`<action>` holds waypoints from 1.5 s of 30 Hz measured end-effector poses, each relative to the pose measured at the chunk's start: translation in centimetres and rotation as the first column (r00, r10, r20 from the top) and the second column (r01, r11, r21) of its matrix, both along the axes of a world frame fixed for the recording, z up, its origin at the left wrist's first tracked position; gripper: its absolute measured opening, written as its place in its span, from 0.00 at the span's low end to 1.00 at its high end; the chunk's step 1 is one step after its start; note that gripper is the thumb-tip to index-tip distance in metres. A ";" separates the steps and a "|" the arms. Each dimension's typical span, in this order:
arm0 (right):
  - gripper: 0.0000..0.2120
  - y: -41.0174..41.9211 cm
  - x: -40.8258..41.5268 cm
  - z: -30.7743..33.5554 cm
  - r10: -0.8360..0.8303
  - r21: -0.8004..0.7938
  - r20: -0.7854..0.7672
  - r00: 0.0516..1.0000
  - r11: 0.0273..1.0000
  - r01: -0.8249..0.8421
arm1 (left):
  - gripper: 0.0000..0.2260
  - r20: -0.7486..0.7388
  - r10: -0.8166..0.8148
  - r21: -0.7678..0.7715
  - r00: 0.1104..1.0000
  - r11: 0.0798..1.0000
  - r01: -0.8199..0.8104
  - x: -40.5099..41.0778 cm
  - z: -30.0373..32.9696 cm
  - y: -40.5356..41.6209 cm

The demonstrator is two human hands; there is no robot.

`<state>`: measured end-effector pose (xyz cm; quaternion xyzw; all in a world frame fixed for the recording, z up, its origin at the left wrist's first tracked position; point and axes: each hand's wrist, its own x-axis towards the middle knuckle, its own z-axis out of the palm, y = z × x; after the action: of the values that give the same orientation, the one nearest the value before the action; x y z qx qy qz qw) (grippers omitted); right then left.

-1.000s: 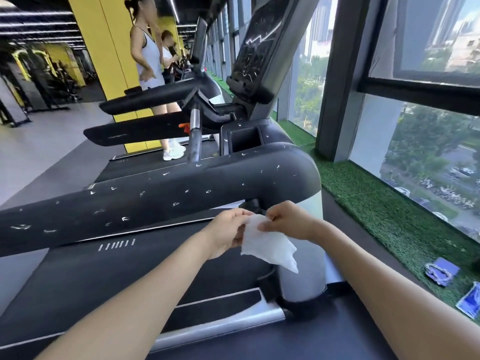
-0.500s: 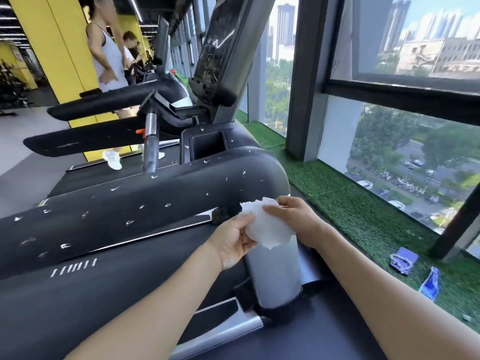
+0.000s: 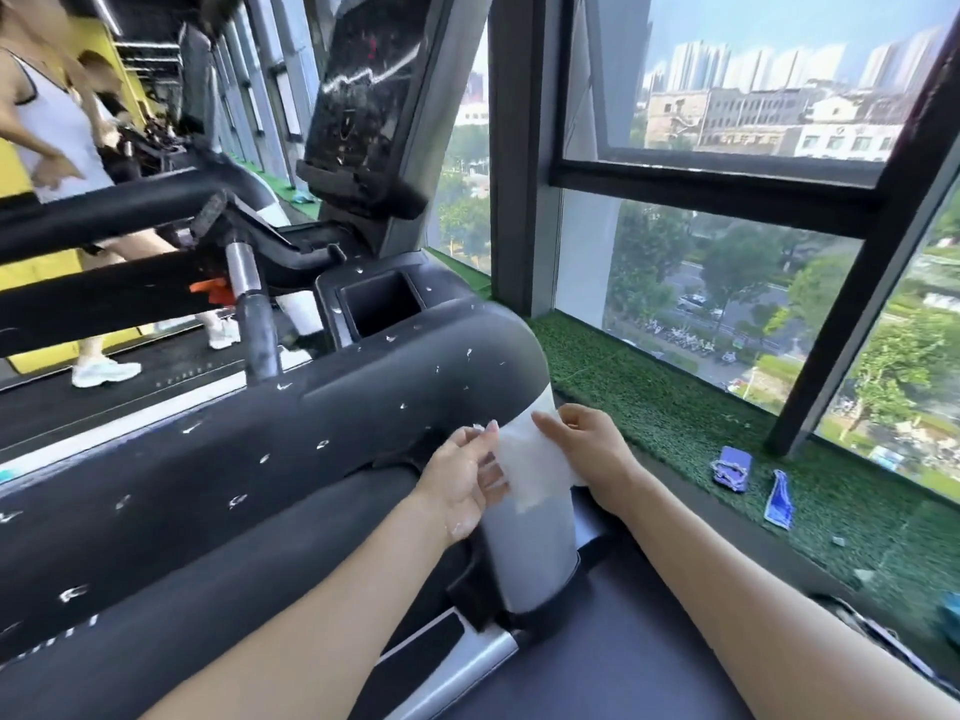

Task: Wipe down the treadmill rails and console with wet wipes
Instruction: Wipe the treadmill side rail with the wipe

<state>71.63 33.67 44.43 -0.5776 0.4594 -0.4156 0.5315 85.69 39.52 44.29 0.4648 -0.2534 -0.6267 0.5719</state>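
A white wet wipe (image 3: 535, 467) is stretched between my two hands in front of the treadmill's grey upright post (image 3: 530, 553). My left hand (image 3: 465, 483) pinches its left edge and my right hand (image 3: 584, 444) pinches its right edge. The thick black side rail (image 3: 311, 423), flecked with white specks, runs from the lower left up to the post just above my hands. The dark console screen (image 3: 363, 96) rises tilted behind the rail, with a square cup holder (image 3: 382, 304) below it.
A green turf strip (image 3: 675, 418) runs along the windows on the right, with a blue wipe packet (image 3: 732, 467) and a blue wrapper (image 3: 779, 498) lying on it. A person stands on the neighbouring treadmill (image 3: 52, 127) at the far left. A silver handgrip (image 3: 244, 275) stands behind the rail.
The wipe has gone from bunched to spread flat between my hands. The view has swung right and closer, with the console and rail shifting left.
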 end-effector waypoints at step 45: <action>0.08 4.4 5.2 0.1 -0.309 -0.241 -0.245 0.919 0.937 0.251 | 0.08 0.608 -0.188 -0.144 0.771 0.929 0.340 5.9 1.3 0.4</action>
<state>76.88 38.03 44.53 -0.6099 0.5627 -0.4472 0.3339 91.63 39.91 45.59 0.5194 -0.5553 -0.4917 0.4245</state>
